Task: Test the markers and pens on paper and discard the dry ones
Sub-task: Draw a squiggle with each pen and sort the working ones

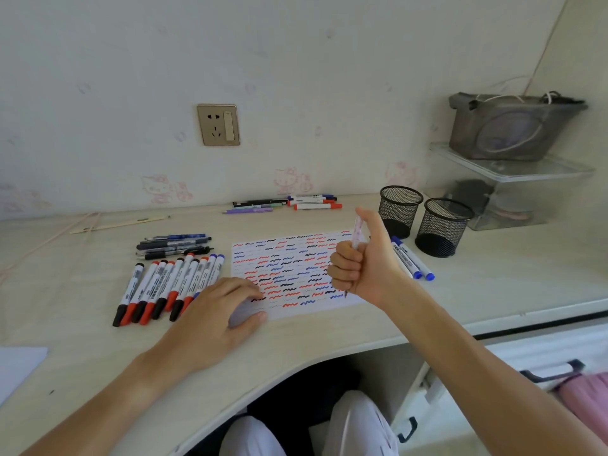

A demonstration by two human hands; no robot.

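Fisting pen (356, 232) upright, R hand (362, 268), thumb up.

The right hand (363, 264) swallows most of the pale pen (356, 232): only its top end and a fine tip below the fist show, and its colour is hard to call. That fist also covers part of the paper (289, 268), while the left hand (227, 307) hides the sheet's near left corner. Print on the marker row (171, 287) is too small to read. Contents of the grey tub (513, 126) are murky. A white sheet (18, 366) runs off the left edge.
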